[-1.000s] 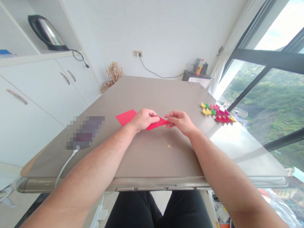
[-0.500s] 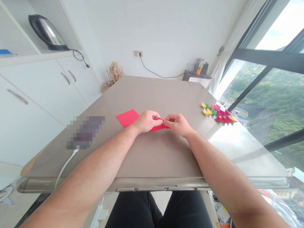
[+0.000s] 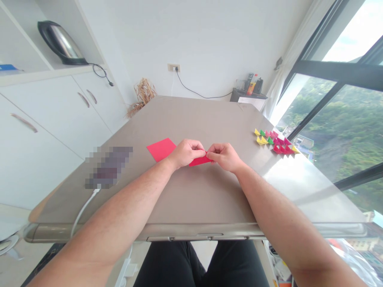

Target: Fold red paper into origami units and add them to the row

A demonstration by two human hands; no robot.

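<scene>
Held paper (image 3: 198,161) plain red; table (image 3: 203,119) grey-brown; boats (image 3: 270,140) yellow, green, pink

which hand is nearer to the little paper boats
Right. The right hand is left of the paper boats, not touching; the left hand is farther left.

From my station I can't see the whole folded red paper piece (image 3: 198,160): the bare left hand (image 3: 187,153) and bare right hand (image 3: 223,156) cover parts. The left hand also hides part of the flat red paper sheet (image 3: 160,149); pixelation blurs a dark oblong object (image 3: 109,167).
</scene>
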